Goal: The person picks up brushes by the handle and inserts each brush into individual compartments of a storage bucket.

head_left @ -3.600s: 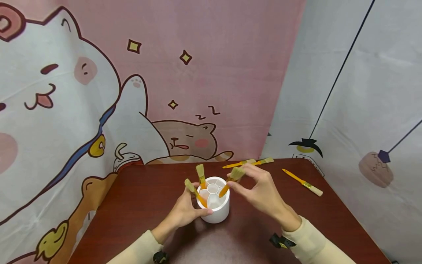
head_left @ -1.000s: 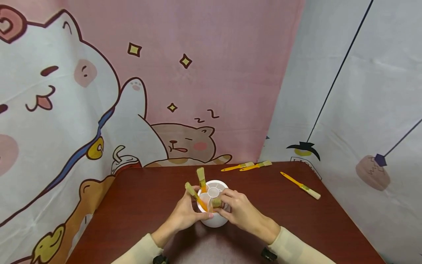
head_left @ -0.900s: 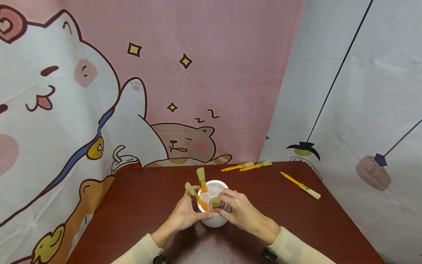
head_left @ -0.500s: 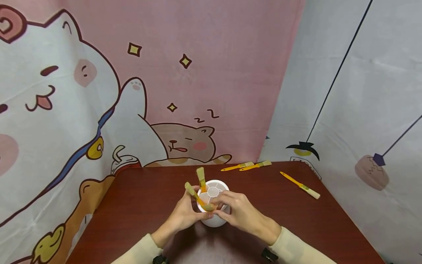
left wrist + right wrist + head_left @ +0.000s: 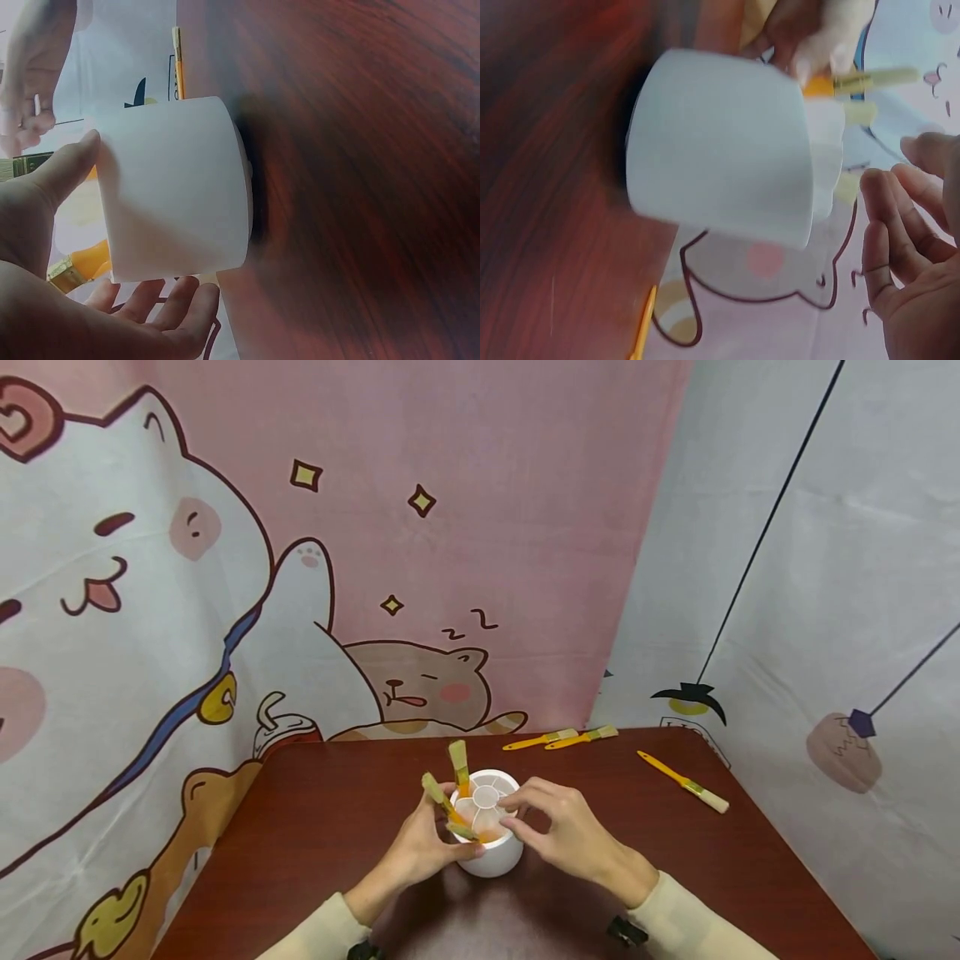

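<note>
1. A person's left hand [image 5: 420, 842] grips a round white brush holder [image 5: 491, 862] standing upright on a dark red wooden table [image 5: 330, 827], thumb at the near rim and fingers curled round the left side.
2. The right hand [image 5: 573, 828] hovers by the holder's right rim, fingers loosely bent and grasping nothing.
3. Bristles outward in the divided holder are a back paintbrush [image 5: 459, 760], nearly upright; a left paintbrush [image 5: 435, 790], leaning out; and a front paintbrush [image 5: 462, 832], tilted low over the rim beside the left thumb.
4. Near the table's far edge, a yellow-handled brush [image 5: 528, 742] lies just beside a second brush [image 5: 577, 740]; a lone brush [image 5: 678, 778] lies farther right.
5. Behind hangs a pink backdrop [image 5: 525, 527] with cartoon animals.
</note>
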Tool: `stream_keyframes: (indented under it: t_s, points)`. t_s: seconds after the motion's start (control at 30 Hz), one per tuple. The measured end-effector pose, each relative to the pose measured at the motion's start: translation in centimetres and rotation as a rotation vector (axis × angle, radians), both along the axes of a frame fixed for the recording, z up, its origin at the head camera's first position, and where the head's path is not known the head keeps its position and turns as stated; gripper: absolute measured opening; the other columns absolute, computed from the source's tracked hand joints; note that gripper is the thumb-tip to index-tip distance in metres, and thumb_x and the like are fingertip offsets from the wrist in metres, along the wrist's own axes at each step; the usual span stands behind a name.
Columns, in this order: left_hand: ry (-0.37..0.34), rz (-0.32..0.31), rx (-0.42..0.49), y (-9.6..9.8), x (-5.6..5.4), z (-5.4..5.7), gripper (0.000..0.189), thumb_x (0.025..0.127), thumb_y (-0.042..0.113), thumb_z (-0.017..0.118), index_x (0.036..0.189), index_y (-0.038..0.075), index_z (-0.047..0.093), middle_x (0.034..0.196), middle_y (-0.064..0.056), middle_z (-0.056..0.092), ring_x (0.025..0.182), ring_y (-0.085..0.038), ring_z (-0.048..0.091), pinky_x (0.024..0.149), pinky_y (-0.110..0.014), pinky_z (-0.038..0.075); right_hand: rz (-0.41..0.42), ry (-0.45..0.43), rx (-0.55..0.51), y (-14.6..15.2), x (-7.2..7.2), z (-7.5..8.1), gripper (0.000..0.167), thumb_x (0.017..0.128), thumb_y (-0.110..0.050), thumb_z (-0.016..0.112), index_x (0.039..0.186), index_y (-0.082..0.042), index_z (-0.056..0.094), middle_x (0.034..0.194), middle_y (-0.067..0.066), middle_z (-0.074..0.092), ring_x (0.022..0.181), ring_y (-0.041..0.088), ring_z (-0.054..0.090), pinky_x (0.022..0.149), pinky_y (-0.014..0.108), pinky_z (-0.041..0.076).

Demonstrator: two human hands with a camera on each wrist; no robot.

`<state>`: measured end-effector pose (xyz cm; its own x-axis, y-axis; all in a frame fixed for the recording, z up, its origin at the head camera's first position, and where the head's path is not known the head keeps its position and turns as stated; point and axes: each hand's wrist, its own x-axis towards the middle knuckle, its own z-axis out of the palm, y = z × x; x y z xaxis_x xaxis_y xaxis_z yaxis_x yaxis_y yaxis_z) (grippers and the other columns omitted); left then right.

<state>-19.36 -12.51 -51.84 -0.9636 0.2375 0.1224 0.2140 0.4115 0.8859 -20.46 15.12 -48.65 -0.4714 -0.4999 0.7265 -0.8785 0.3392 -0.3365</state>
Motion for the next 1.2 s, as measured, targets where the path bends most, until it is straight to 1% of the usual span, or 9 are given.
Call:
stream_keyframes:
  t_s: [0.2,0.37,0.47,0.6,0.77,0.87,0.97,1.07,1.2]
  points:
    - [-0.018,-0.024,0.045,-0.2,-0.3,-0.1,0.099,0.082,0.014,0.108,0.165,0.013,0.053,0.147,-0.018,0.077,0.12,-0.026,0.08,0.104,-0.051,0.064,-0.18,-0.037,-0.005,2.5,-1.0,-0.2,0.023,0.095,-0.004,0.095,0.114,-0.015,0.087,0.103,-0.009,0.082,0.086,0.005,0.074,0.079,0.017,0.06]
    - [-0.054,-0.067,0.12,-0.3,-0.2,0.1,0.1,0.085,0.006,0.103,0.17,0.009,0.05,0.15,-0.025,0.074,0.113,-0.021,0.077,0.096,-0.045,0.067,-0.329,-0.035,0.008,4.9,-1.8,-0.7,0.02,0.096,-0.007,0.095,0.113,-0.016,0.088,0.105,-0.008,0.084,0.091,0.012,0.079,0.078,0.03,0.063]
    - [-0.067,-0.076,0.141,-0.4,-0.1,0.2,0.101,0.086,0.002,0.102,0.172,0.007,0.049,0.153,-0.028,0.072,0.115,-0.025,0.077,0.097,-0.047,0.067,-0.406,-0.052,0.015,6.5,-2.4,-1.1,0.019,0.097,-0.007,0.094,0.113,-0.016,0.089,0.105,-0.006,0.085,0.091,0.014,0.079,0.077,0.034,0.064]
    - [-0.082,-0.085,0.161,-0.6,-0.1,0.2,0.103,0.087,-0.001,0.1,0.175,0.007,0.046,0.159,-0.029,0.068,0.127,-0.035,0.076,0.105,-0.055,0.066,-0.493,-0.092,0.032,8.6,-3.1,-1.8,0.018,0.097,-0.006,0.093,0.114,-0.014,0.089,0.104,-0.003,0.085,0.087,0.016,0.076,0.075,0.037,0.063]
    - [-0.1,-0.095,0.202,-0.9,-0.2,0.0,0.105,0.089,-0.004,0.097,0.177,0.003,0.042,0.16,-0.03,0.065,0.138,-0.045,0.074,0.114,-0.062,0.063,-0.578,-0.157,0.066,11.3,-3.9,-2.7,0.015,0.1,-0.008,0.091,0.115,-0.012,0.089,0.105,-0.001,0.084,0.087,0.018,0.074,0.077,0.039,0.063]
    - [-0.107,-0.09,0.192,-1.0,-0.2,0.0,0.103,0.09,-0.002,0.098,0.176,0.002,0.042,0.159,-0.028,0.066,0.14,-0.047,0.073,0.117,-0.064,0.061,-0.61,-0.178,0.072,12.9,-4.3,-3.3,0.015,0.101,-0.007,0.09,0.115,-0.01,0.089,0.104,0.002,0.084,0.089,0.022,0.077,0.078,0.042,0.065]
    - [-0.123,-0.078,0.183,-1.1,-0.2,0.0,0.099,0.091,0.002,0.098,0.174,0.003,0.045,0.158,-0.026,0.068,0.143,-0.049,0.072,0.121,-0.071,0.055,-0.633,-0.19,0.07,14.4,-4.8,-3.9,0.015,0.1,-0.005,0.09,0.115,-0.008,0.089,0.105,0.006,0.084,0.09,0.026,0.078,0.078,0.041,0.066]
    - [-0.14,-0.058,0.175,-1.2,-0.1,0.1,0.088,0.091,0.004,0.098,0.167,0.005,0.052,0.154,-0.025,0.071,0.143,-0.049,0.072,0.122,-0.077,0.051,-0.657,-0.2,0.077,15.7,-5.2,-4.4,0.015,0.1,-0.004,0.09,0.114,-0.008,0.089,0.109,0.01,0.084,0.092,0.028,0.079,0.077,0.037,0.064]
    - [-0.154,-0.037,0.167,-1.5,0.0,0.1,0.075,0.091,0.004,0.098,0.155,0.004,0.06,0.147,-0.022,0.076,0.141,-0.046,0.074,0.122,-0.079,0.05,-0.691,-0.242,0.091,17.3,-5.7,-5.1,0.014,0.101,-0.006,0.089,0.115,-0.007,0.089,0.115,0.017,0.084,0.095,0.033,0.079,0.079,0.04,0.062]
